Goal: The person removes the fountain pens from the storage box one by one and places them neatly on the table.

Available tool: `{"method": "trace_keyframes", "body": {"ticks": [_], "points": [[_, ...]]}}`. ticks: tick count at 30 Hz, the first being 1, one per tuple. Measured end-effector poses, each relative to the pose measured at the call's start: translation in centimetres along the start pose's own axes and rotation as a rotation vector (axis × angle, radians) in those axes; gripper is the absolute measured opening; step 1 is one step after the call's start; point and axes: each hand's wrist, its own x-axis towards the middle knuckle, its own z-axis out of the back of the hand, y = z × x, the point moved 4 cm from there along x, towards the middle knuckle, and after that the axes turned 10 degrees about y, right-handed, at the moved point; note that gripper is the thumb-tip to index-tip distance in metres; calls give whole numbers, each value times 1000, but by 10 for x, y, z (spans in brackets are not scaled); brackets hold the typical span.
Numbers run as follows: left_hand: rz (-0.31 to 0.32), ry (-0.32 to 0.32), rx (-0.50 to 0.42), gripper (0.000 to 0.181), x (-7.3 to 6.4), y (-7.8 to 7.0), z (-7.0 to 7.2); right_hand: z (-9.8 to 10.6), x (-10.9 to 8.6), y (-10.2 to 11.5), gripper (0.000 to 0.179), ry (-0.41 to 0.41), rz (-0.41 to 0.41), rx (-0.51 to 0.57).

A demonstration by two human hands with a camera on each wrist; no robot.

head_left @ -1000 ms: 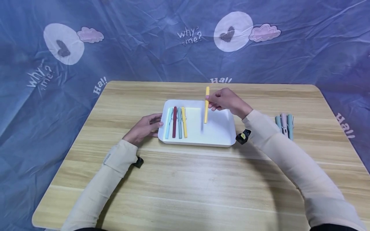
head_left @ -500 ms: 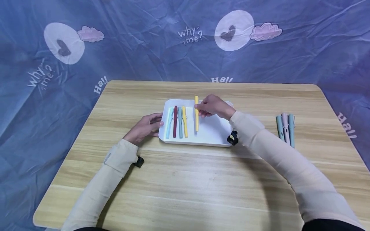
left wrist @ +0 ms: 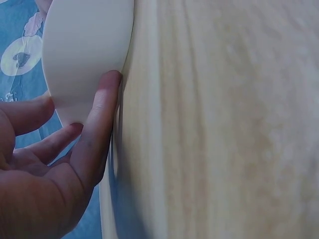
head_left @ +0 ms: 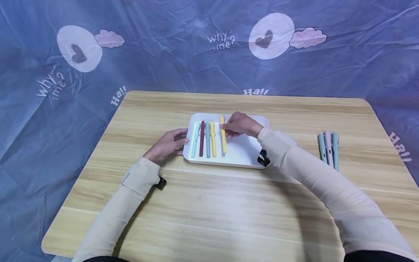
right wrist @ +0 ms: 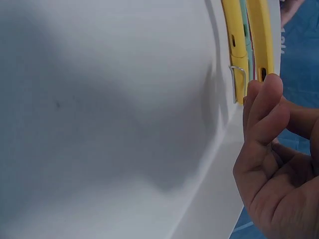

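Observation:
My right hand (head_left: 241, 124) pinches a yellow pen (head_left: 224, 143) between thumb and fingertips. The pen points lengthwise over the white tray (head_left: 247, 153), low above its floor or touching it; I cannot tell which. Just left of it lies a row of pens: a second yellow pen (head_left: 213, 140), a grey-blue pen (head_left: 207, 142), a dark red pen (head_left: 202, 140) and a light blue pen (head_left: 195, 142). My left hand (head_left: 165, 147) touches the tray's left end, thumb at the rim. In the left wrist view its fingers (left wrist: 97, 119) lie extended against the outer wall.
On the table (head_left: 209, 211), right of the tray, lie two teal pens and a lilac pen (head_left: 328, 147) side by side, partly hidden behind the right sleeve (head_left: 304, 163). A blue patterned cloth (head_left: 183, 47) hangs behind the table.
My right hand has moved left and toward me, lowering the yellow pen beside the row in the tray. My left hand keeps its place at the tray's end. The head view shifted slightly.

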Motion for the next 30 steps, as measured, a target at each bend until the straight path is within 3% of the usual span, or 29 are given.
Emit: {"method": "trace_keyframes", "body": {"ticks": [21, 30], "points": [[12, -1, 0, 54, 0, 1, 0, -15, 20, -8, 34, 97, -55, -44], [14, -4, 4, 54, 0, -1, 0, -17, 24, -5, 37, 80, -46, -102]]}}
